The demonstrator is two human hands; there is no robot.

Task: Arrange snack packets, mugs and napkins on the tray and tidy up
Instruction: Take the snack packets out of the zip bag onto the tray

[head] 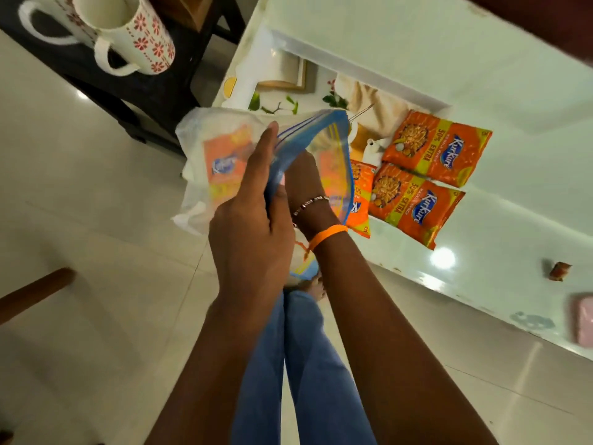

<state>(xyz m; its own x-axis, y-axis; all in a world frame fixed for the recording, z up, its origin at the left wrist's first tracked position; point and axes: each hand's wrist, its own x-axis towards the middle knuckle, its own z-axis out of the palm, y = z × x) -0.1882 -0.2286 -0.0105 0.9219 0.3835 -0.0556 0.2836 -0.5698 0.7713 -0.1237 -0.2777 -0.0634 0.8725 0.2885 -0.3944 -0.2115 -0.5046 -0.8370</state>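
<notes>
Three orange snack packets (426, 175) lie flat on the white desk (481, 75), touching one another, just beside the clear zip bag (282, 155) held above the desk's edge. Left hand (253, 203) pinches the bag's blue zip rim, thumb against fingers. Right hand (303, 184) reaches inside the bag; whether its fingers are curled or spread cannot be told. Another orange packet (224, 162) shows through the bag. Two patterned mugs (128, 30) stand on a dark stand well apart from the bag.
</notes>
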